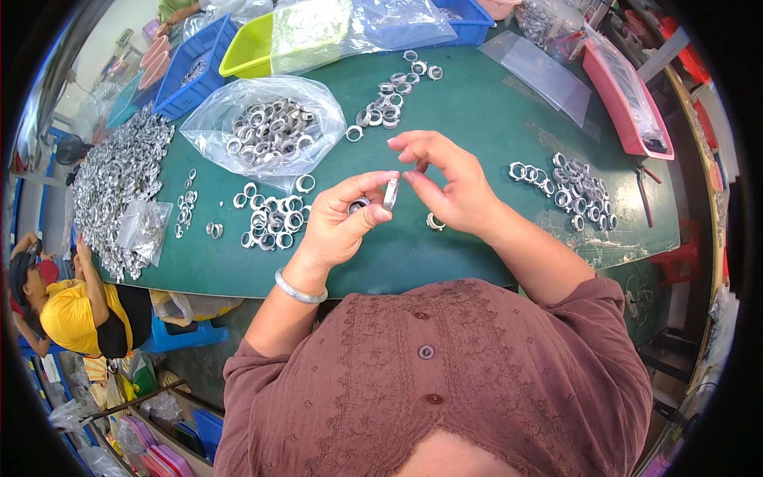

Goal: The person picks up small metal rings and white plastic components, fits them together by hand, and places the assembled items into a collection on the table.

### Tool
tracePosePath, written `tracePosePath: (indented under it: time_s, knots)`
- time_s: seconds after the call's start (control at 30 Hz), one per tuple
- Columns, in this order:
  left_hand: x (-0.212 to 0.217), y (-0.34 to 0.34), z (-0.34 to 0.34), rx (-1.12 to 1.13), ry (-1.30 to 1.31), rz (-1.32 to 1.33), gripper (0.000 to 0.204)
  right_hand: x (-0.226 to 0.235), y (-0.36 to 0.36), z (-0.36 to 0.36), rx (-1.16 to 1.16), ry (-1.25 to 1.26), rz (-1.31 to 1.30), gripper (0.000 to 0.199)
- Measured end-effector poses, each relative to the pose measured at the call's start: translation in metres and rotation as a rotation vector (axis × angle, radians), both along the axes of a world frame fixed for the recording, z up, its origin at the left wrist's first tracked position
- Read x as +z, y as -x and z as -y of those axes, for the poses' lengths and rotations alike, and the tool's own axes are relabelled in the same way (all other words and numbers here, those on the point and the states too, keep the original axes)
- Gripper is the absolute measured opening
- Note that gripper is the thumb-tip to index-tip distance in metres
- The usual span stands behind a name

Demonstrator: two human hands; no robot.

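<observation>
My left hand (342,219) pinches a silvery metal ring (391,193), seen nearly edge-on, between thumb and fingertips. A second, darker ring (358,205) sits in the curl of the same hand. Close on the right, my right hand (445,183) has its fingers bent and apart, with the thumb tip right by the pinched ring; whether it touches, I cannot tell. Beneath that hand, a loose ring (434,222) lies on the green table (381,266). A cluster of lugged metal rings (274,221) is beside my left wrist.
A clear bag of rings (270,131) lies beyond my left hand. More rings lie far (389,103) and right (584,191). A big heap of metal parts (119,191) covers the left end, where a person in yellow (75,318) works. Blue (195,71), lime (246,49) and pink (628,99) bins line the edges.
</observation>
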State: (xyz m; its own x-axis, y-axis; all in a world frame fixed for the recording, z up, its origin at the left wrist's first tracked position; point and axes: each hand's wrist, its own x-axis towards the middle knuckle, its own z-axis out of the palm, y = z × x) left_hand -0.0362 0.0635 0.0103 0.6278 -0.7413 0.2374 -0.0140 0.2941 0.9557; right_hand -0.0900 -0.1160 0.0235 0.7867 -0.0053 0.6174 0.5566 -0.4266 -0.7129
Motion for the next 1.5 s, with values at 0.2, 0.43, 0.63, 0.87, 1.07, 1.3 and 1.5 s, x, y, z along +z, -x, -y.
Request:
tracePosePath:
  time_s: [0.2, 0.43, 0.63, 0.87, 1.07, 1.3, 1.5]
  knots:
    - [0.0, 0.001, -0.002, -0.029, -0.122, -0.371, 0.033, -0.013, -0.031, 0.016, -0.152, 0.288, -0.302, 0.022]
    - [-0.009, 0.001, -0.008, -0.125, 0.163, -0.811, 0.027, -0.03, -0.093, -0.005, -0.149, 0.657, -0.353, 0.019]
    - [-0.014, -0.002, -0.017, 0.069, 0.025, -0.78, 0.032, -0.04, -0.101, -0.011, -0.162, 0.633, -0.321, 0.014]
    - [0.001, -0.001, -0.005, 0.211, -0.096, -0.678, 0.033, -0.01, -0.043, -0.003, 0.246, -0.083, -0.391, 0.008]
    - [0.011, 0.009, 0.014, 0.207, -0.123, -0.351, 0.032, -0.003, -0.012, 0.004, 0.27, -0.053, -0.174, 0.006]
    - [0.01, 0.012, 0.016, 0.23, -0.093, -0.09, 0.033, -0.007, -0.002, 0.006, 0.328, -0.291, -0.313, 0.007]
    - [0.002, 0.011, 0.015, 0.26, -0.124, 0.123, 0.039, -0.002, 0.003, 0.003, 0.4, -0.488, -0.397, 0.009]
